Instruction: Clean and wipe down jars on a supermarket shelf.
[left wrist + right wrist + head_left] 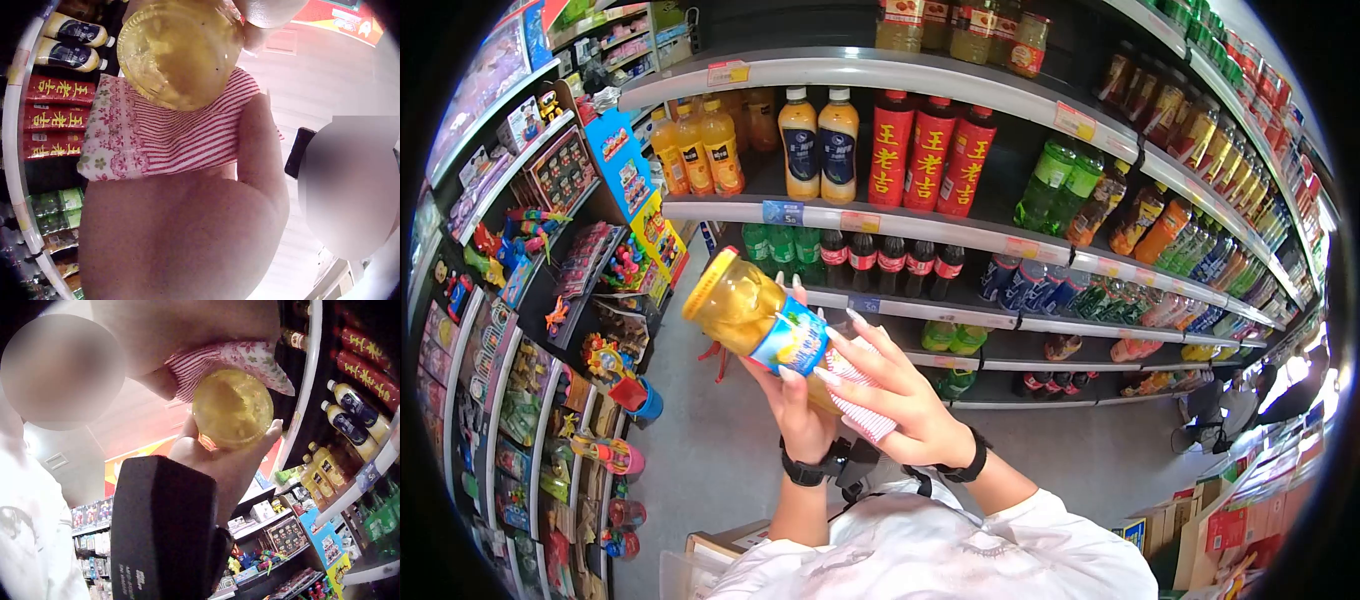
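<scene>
A glass jar of yellow fruit [745, 300] with a yellow lid and a blue label is tilted up to the left in front of the drink shelves. My left hand [800, 418] holds it from beneath, fingers and thumb around its sides. My right hand [915, 405] grips a red-and-white striped cloth [862, 378] against the lower part of the jar. A flowered border shows on the cloth [119, 134] in the left wrist view. The jar's round base [232, 409] faces the camera in the right wrist view, with the cloth bunched beside it.
Shelves ahead carry red drink bottles [925, 150], orange juice bottles [720, 150], cola bottles [890, 262] and green bottles [1055, 185]. A toy rack [510, 300] runs along the left. Cardboard boxes [1200, 535] stand at lower right. Grey floor [690, 450] lies below.
</scene>
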A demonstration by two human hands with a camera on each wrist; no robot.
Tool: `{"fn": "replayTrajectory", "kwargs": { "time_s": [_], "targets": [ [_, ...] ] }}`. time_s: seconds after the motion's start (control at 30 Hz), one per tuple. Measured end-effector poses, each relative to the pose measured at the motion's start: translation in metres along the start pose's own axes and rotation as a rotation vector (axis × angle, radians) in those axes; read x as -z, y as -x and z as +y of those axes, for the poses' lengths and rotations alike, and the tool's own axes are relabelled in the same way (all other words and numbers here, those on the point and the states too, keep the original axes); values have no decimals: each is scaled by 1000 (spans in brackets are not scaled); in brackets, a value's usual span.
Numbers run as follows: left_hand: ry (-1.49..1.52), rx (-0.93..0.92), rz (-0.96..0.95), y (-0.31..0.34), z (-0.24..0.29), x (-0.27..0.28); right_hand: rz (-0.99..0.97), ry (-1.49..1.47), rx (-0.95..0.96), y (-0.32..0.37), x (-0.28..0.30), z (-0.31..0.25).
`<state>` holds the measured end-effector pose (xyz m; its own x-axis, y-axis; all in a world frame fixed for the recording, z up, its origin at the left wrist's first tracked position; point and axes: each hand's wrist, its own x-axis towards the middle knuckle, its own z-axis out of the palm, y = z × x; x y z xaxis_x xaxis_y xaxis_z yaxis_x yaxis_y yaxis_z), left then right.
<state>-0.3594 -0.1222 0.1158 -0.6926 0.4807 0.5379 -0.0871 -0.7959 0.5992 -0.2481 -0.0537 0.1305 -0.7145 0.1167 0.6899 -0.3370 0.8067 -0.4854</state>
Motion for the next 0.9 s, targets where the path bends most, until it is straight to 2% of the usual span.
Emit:
{"fn": "replayTrajectory", "kwargs": {
  "time_s": [0.1, 0.2, 0.33, 0.4, 0.47, 0.53, 0.57, 0.7, 0.83, 0.9],
  "targets": [
    [-11, -17, -16, -1, 2, -1, 7, -82, 21, 0, 2, 1],
    [176, 43, -39, -1, 4, -1, -1, -248, 21, -5, 9, -3],
    [380, 276, -102, 14, 12, -3, -18, -355, 124, -25, 20, -10],
    [473, 423, -119, 25, 6, 4, -33, -269, 135, -29, 26, -10],
    [508, 526, -158, 32, -2, 10, -57, -174, 121, -34, 36, -10],
    [362, 605, -167, 37, -7, 13, 12, -199, 126, -38, 37, -6],
    [463, 573, -132, 40, -9, 3, 32, -224, 91, -38, 39, -3],
    [395, 545, -149, 43, -10, -11, 106, -329, 21, -33, 40, 0],
    [576, 549, 2, 39, -12, -11, 36, -280, 26, -12, 37, -5],
    [578, 528, -12, 31, -14, -7, 42, -268, 35, 3, 29, -8]
  ]
}}
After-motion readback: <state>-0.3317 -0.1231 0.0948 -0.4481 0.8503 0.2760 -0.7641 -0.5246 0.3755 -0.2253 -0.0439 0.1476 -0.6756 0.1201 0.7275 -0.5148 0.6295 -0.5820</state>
